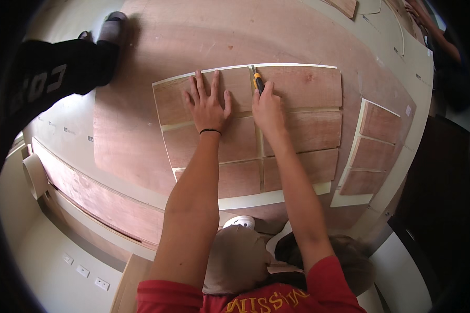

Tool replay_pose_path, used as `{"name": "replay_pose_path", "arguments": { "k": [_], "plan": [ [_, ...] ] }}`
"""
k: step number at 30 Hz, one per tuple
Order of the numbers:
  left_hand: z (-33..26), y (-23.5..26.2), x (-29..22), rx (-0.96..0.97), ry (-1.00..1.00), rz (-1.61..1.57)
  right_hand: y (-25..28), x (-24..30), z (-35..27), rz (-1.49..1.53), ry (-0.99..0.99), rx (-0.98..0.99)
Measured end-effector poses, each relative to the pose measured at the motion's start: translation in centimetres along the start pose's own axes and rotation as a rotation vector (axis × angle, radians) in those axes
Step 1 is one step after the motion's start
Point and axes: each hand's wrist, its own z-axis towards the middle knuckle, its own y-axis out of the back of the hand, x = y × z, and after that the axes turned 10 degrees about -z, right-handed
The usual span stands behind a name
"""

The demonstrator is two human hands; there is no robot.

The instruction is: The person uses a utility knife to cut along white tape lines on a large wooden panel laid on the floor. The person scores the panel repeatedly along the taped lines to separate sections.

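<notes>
In the head view, a large sheet of reddish plywood (141,120) is seen spread over the floor, and on it a smaller plywood panel (297,86) is laid, crossed by strips of pale masking tape (303,109) that divide it into rectangles. The left hand (208,107) is pressed flat on the far left part of the panel, its fingers (198,83) spread wide. Just to its right, the right hand (268,107) is closed around a yellow utility knife (257,81), whose tip is set at the far end of the taped centre line, near the panel's far edge. A second taped panel (373,151) lies well apart on the right, and a tape roll (36,175) is seen at the near left. Another person's dark-trousered leg (57,73) rests at the far left. A slip seems the main risk: the bracing fingers lie just beside the cutting line, so a blade jumping off the tape could reach them. Uneven pressure could also let the panel shift and the cut wander.
</notes>
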Motion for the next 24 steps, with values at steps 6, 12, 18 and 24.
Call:
{"name": "replay_pose_path", "arguments": {
  "k": [6, 12, 18, 24],
  "plan": [
    [0.2, 0.1, -0.2, -0.008, -0.002, 0.008, 0.1, 1.3, 1.1, -0.124, -0.032, 0.032],
    [0.3, 0.1, -0.1, 0.043, 0.021, 0.016, -0.2, 2.9, 0.8, -0.183, -0.12, 0.074],
    [0.2, 0.2, -0.2, 0.035, 0.014, 0.042, -1.0, 3.0, 0.6, -0.116, -0.164, 0.044],
    [-0.2, 0.2, 0.3, 0.033, -0.002, 0.057, 1.5, 2.3, -0.4, 0.137, -0.186, -0.012]
  ]
}}
